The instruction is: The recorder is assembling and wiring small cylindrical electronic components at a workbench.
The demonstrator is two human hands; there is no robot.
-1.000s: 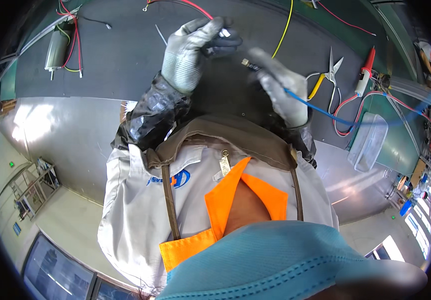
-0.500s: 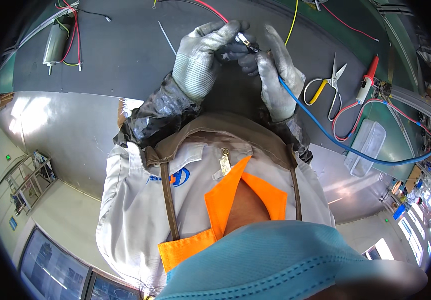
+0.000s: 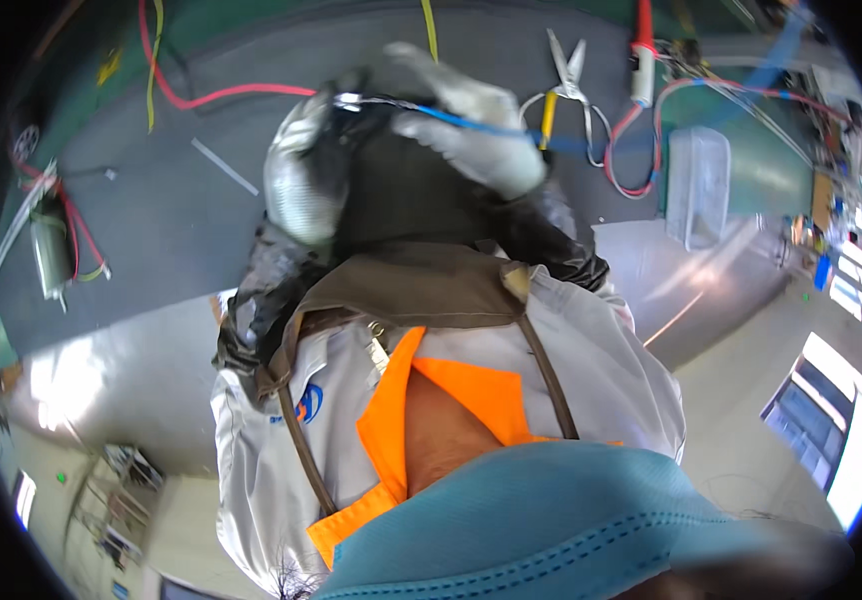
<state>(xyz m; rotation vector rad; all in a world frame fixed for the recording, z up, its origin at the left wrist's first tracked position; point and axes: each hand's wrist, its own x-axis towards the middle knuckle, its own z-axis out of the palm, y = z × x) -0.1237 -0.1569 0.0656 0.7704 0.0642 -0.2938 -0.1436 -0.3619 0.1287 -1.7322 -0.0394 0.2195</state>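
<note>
My left hand (image 3: 306, 170), in a grey work glove, is closed around the end of a red wire (image 3: 241, 91). A shiny metal connector (image 3: 348, 101) shows at its fingertips. From that connector a thin, dark lead end runs right into a blue cable (image 3: 471, 124); whether it is clipped on or only touching, I cannot tell. My right hand (image 3: 486, 135), gloved alike and blurred, is just behind the blue cable, with thumb and forefinger stretched apart. Its other fingers are hidden.
Right of my hands lie scissors (image 3: 568, 75) with a yellow grip, a red-and-white probe (image 3: 643, 60) and a clear plastic tray (image 3: 698, 190). A cylindrical motor (image 3: 51, 250) with wires sits far left. A pale strip (image 3: 224, 166) and a yellow wire (image 3: 431, 30) lie on the dark bench (image 3: 151, 210).
The view has turned, and bench things appear shifted. My right hand has come off the lead end and spread its fingers. The left hand keeps hold of the red wire.
</note>
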